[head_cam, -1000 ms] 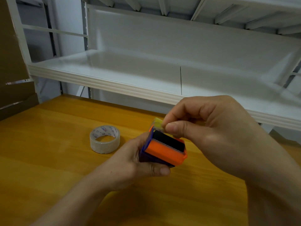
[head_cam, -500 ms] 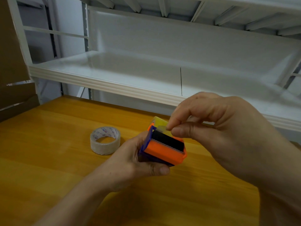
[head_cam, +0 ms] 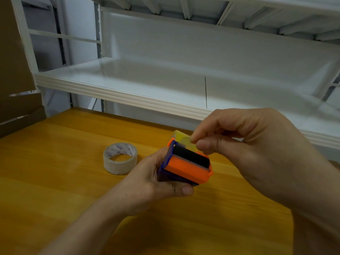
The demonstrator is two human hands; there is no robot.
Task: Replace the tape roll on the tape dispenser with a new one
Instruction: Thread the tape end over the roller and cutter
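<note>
My left hand (head_cam: pixel 154 183) grips an orange and blue tape dispenser (head_cam: pixel 187 167) above the wooden table, its black toothed cutter facing up. A yellowish tape roll (head_cam: pixel 181 138) sits in the dispenser, mostly hidden behind it. My right hand (head_cam: pixel 244 144) pinches the loose tape end (head_cam: pixel 188 141) between thumb and forefinger just above the cutter. A second roll of clear tape (head_cam: pixel 120 158) with a printed core lies flat on the table, left of the dispenser and apart from both hands.
The wooden table (head_cam: pixel 55 181) extends left and toward me. A white metal shelf (head_cam: pixel 128 96) overhangs the table's far edge. Brown cardboard (head_cam: pixel 14 70) stands at the far left.
My right hand has shifted slightly, and its pinch on the tape end sits a little lower and nearer the cutter. The left hand and dispenser hold nearly still.
</note>
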